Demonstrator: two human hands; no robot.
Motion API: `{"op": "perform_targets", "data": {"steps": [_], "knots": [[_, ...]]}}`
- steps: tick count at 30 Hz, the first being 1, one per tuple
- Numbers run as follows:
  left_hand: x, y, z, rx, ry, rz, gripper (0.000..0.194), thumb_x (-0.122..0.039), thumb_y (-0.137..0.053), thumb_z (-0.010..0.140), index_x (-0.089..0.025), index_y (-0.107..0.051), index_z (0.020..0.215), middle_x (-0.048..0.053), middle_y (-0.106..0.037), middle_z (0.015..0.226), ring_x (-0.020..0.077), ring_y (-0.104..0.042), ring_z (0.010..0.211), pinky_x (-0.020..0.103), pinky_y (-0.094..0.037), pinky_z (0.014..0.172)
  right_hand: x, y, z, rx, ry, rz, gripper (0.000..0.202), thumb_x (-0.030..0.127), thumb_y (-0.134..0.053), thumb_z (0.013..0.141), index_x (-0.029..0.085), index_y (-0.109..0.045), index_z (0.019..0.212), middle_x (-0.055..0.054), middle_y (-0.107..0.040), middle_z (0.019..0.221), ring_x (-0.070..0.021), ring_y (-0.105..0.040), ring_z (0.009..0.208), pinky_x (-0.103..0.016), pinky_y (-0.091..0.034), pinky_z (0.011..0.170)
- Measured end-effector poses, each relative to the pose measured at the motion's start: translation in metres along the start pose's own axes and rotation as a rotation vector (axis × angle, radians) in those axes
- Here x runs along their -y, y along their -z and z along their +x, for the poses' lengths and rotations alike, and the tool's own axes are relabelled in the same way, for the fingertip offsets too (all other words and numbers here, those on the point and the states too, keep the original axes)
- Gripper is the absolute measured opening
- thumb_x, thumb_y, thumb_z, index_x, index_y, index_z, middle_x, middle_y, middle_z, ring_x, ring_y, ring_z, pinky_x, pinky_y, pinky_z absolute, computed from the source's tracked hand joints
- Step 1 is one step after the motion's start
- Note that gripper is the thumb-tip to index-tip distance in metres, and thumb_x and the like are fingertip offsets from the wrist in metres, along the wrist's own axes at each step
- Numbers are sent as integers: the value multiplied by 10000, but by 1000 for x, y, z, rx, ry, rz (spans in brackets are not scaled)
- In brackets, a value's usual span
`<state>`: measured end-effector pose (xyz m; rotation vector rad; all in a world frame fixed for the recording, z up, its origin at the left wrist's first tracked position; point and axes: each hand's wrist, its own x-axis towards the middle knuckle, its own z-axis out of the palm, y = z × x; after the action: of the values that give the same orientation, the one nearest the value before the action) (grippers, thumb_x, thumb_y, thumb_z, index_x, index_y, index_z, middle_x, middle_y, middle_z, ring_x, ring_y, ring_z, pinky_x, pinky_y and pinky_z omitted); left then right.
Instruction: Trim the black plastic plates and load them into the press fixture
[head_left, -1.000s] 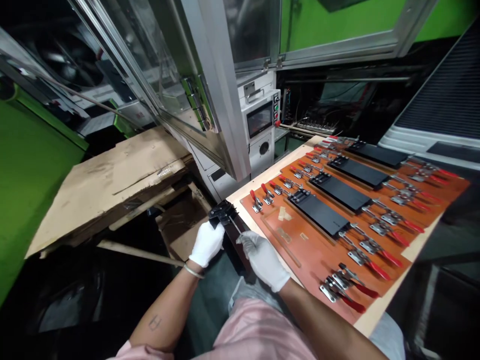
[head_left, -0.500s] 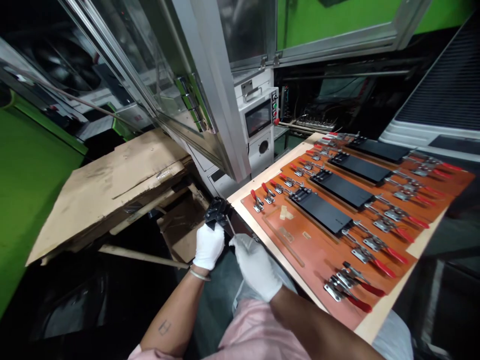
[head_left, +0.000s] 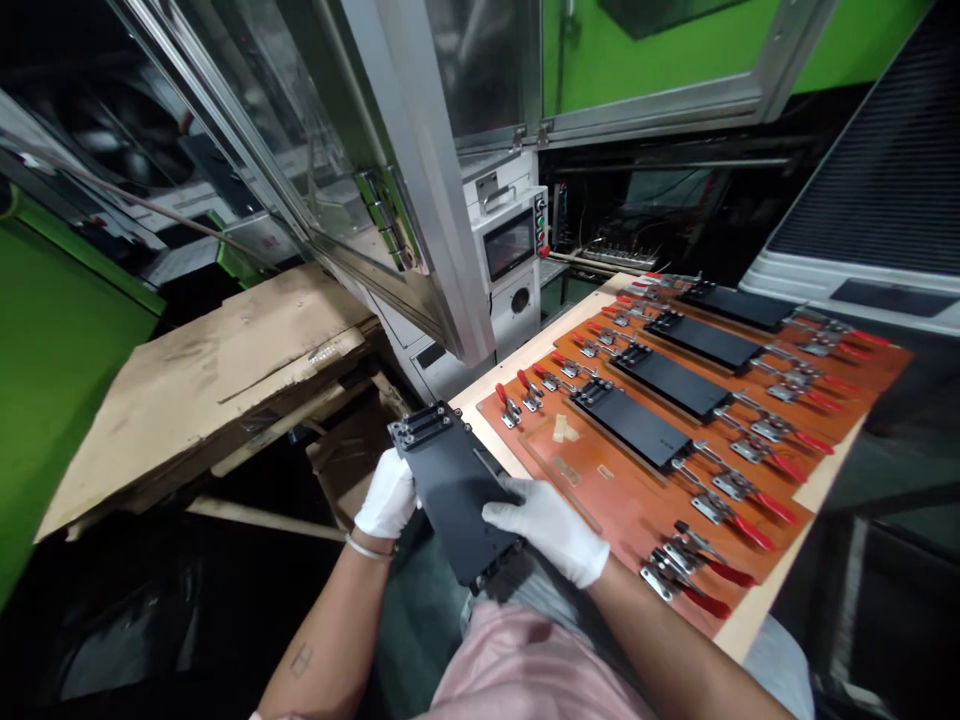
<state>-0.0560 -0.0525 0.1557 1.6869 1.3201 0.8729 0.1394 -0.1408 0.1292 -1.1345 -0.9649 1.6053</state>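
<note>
There are two gloved hands (head_left: 388, 495) and five black panels (head_left: 454, 490). Four panels are on one orange board (head_left: 637, 520). The screen (head_left: 510, 246) is one.

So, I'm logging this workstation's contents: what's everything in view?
Held panel: 1, black, front centre
Slim rod: 1, dark grey, along held panel's right edge
Tabletop: 1, pale wood, right
Fixture board: 1, orange, on tabletop
Other panels: 4, black, on fixture board
Toggle clamps: many, silver with red handles, on fixture board
Control box: 1, white, behind tabletop
Framed door: 1, silver, upper centre
Cardboard sheets: stacked, count unclear, tan, left
Machine panels: at least 2, green, left and top
Left hand: 1, white-gloved, at held panel's left edge
Right hand: 1, white-gloved, gripping held panel's right edge
</note>
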Motion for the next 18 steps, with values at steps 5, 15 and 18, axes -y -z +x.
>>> {"op": "perform_targets", "data": {"steps": [5, 15, 18], "knots": [[2, -21, -13, 38, -13, -156, 232, -374, -535, 793, -167, -640, 812, 95, -711, 859, 202, -618, 732, 335, -543, 720, -1, -15, -1, -46, -92, 352, 424, 370, -835, 563, 116, -692, 871, -47, -709, 747, -194, -658, 687, -323, -520, 717], [0, -18, -51, 152, -361, 310, 199, -300, -567, 803, -171, -710, 850, 109, -728, 802, 256, -683, 824, 374, -565, 767, 16, -1, -4, -303, 242, -297, 345, 479, -471, 885, 179, -628, 820, -25, -638, 720, -167, -581, 674, -291, -482, 659], [6, -9, -49, 22, -588, 494, 227, -237, -550, 829, -163, -706, 977, 127, -739, 954, 258, -692, 911, 386, -562, 839, 20, 1, -22, -253, 307, -530, 307, 349, -381, 923, 209, -623, 797, -17, -606, 650, -157, -553, 594, -268, -458, 584]]}}
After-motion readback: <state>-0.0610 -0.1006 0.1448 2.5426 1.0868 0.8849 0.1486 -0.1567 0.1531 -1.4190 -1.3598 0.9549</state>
